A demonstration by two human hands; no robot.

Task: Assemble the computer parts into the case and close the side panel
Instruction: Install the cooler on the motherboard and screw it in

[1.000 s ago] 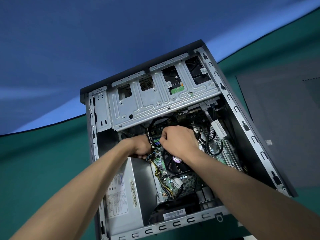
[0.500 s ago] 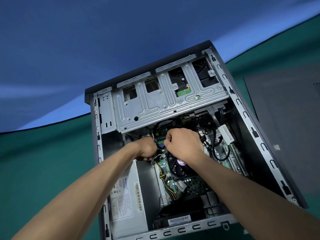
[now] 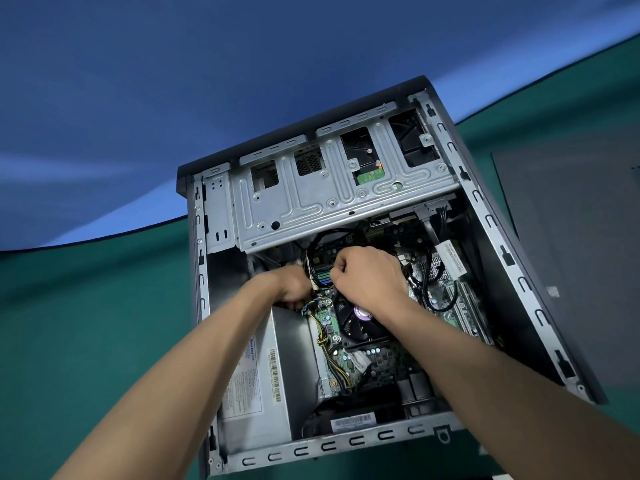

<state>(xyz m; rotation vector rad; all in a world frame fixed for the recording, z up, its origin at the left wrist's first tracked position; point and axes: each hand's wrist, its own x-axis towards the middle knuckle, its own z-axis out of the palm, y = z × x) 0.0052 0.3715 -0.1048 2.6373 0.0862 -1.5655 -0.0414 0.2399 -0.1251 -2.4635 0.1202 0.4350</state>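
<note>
The open computer case (image 3: 486, 220) lies on its side on the green table (image 3: 86, 323). Both my hands reach inside, just below the metal drive cage (image 3: 311, 202). My right hand (image 3: 367, 278) hovers over the black CPU fan (image 3: 349, 323), thumb and forefinger pinching a thin part by the blue and green memory slots (image 3: 323, 278). My left hand (image 3: 294, 285) sits curled beside a black cable loop (image 3: 311, 244), its fingertips hidden. The motherboard (image 3: 381, 362) shows below my right wrist.
A grey power supply (image 3: 263, 375) fills the case's lower left corner. Loose black cables (image 3: 429, 285) lie over the board on the right. The dark grey side panel (image 3: 571, 237) lies flat on the table to the right of the case. A blue backdrop (image 3: 173, 98) rises behind.
The view has drifted, so the case sits further right in the picture. Both hands stay at the same spot by the memory slots, fingers still curled.
</note>
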